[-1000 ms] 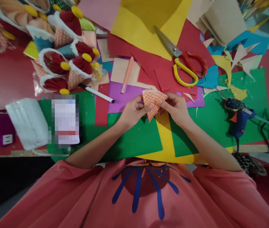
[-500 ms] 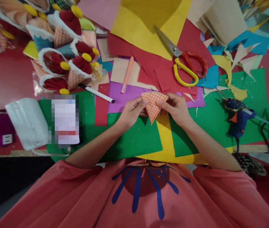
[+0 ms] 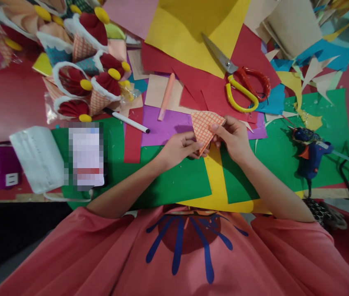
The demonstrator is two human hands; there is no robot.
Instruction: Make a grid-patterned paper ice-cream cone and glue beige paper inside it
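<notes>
A small orange-and-cream checked cone [image 3: 204,125] is held between my two hands over the green sheet, its wide edge up and its point down. My left hand [image 3: 182,150] pinches it near the point, thumb in front and fingers behind. At the upper right edge my right hand [image 3: 234,133] grips it, the thumb lying on its face. Behind the cone some fingers are hidden. Large scissors [image 3: 234,78] with one yellow and one red handle lie beyond my right hand, on red and yellow sheets.
Several finished checked cones [image 3: 100,96] with white trim and yellow dots crowd the upper left. A white marker [image 3: 128,121], an orange pen [image 3: 166,96], a phone [image 3: 86,156] and a white packet [image 3: 37,158] lie leftward. A blue glue gun [image 3: 312,158] rests on the right.
My left hand has slid from the cone's upper left edge down to its point. The cone has tilted and risen slightly, moving a little right. My right hand keeps its hold.
</notes>
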